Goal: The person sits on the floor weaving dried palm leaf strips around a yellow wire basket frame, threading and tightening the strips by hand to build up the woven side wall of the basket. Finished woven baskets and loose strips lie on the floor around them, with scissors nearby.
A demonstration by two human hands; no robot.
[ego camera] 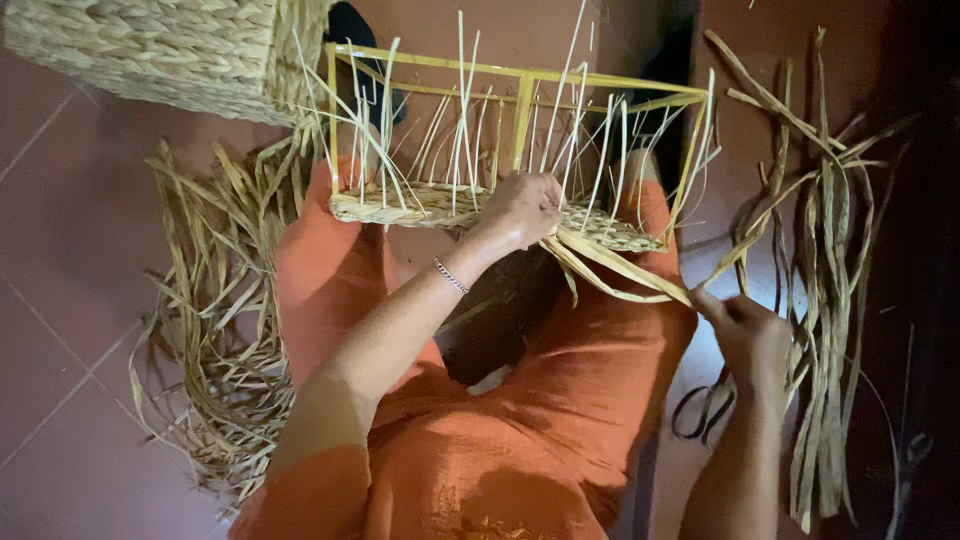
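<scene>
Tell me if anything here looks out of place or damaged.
Nothing looks damaged. Dried fibre strips lie scattered on the floor tiles, and scissors sit half-hidden by the right hand. The left hand grips the half-woven basket frame.

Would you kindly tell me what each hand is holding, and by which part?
The left hand grips the woven rim of the basket frame. The right hand pinches the free end of a flat straw strip.

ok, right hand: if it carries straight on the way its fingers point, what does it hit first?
Right hand points up and left along the flat straw strands it pinches. Going straight on, it would probably first meet the woven base on the yellow frame, near the left hand. Depth is unclear.
</scene>
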